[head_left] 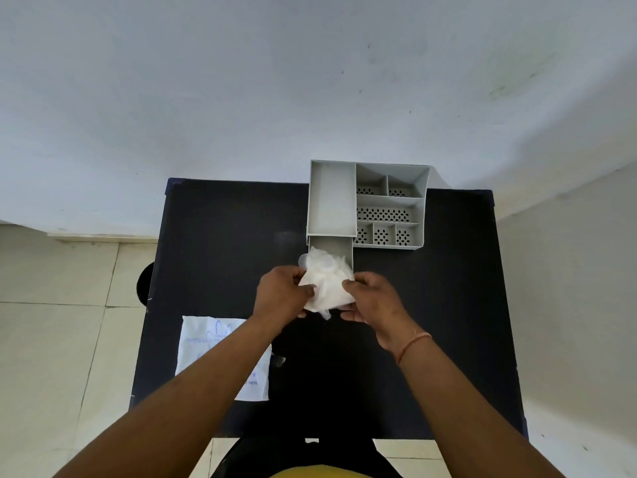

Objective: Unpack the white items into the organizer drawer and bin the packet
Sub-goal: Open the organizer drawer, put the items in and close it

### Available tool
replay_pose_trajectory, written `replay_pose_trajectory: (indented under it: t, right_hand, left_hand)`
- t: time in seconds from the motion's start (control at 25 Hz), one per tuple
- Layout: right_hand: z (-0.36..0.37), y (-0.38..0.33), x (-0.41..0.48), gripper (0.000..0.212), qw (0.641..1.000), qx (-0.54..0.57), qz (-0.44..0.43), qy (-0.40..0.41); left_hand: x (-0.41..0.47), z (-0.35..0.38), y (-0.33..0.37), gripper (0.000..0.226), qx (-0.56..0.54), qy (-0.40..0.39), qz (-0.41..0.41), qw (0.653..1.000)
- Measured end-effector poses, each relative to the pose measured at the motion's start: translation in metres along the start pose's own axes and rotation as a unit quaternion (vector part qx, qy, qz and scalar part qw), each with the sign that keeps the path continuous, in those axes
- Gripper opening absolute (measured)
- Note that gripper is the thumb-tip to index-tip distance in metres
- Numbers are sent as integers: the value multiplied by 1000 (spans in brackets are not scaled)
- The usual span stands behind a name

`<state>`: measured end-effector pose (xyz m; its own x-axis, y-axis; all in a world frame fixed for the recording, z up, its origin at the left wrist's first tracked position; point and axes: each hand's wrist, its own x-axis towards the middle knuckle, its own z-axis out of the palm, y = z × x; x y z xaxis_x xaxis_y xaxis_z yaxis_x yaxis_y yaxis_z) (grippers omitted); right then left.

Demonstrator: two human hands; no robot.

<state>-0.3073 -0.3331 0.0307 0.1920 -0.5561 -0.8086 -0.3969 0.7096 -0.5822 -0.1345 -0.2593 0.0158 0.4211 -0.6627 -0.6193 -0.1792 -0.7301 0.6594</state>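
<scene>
A bunch of thin white items (325,282) hangs just above the front end of the pulled-out organizer drawer (336,248). My left hand (281,296) pinches the bunch's left side and my right hand (370,298) holds its right side. The grey organizer (365,201) stands at the table's far edge, with several perforated compartments on its right. The flat white packet (203,343) with blue print lies on the table at the near left, partly hidden under my left forearm.
The black table (448,305) stands against a white wall. A dark round bin (143,286) shows on the tiled floor just off the table's left edge. A small clear scrap (280,360) lies beside the packet.
</scene>
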Motion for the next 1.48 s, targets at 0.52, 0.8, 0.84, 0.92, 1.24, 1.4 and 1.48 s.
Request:
replay_pose_trajectory:
  t: [0.52,0.8,0.84,0.92,1.24,1.4,1.48]
  right_hand:
    - [14,14,30,35,807,-493,-247,212]
    - [11,8,32,35,689,-621,-341,153]
    - [13,6,33,40,680,-644,-328,123]
    - [17,2,34,44,686,-662,-285,99]
    - [27,-17,32,50,689,-618,-350,141]
    - [27,-31,45,73,644,-713,-271,57]
    - [29,-34,45,69,690,-676,-254,53]
  left_hand:
    - [29,12,8,52,381,96,199,898]
    - [31,-2,-6,44,477,30,269,836]
    - [33,0,-2,46,501,21,257,826]
    - [37,4,7,47,521,19,242,819]
    - [27,13,-4,52,466,81,288,832]
    - [23,16,-28,58,468,57,265,841]
    - [21,16,-30,73,453,46,253,853]
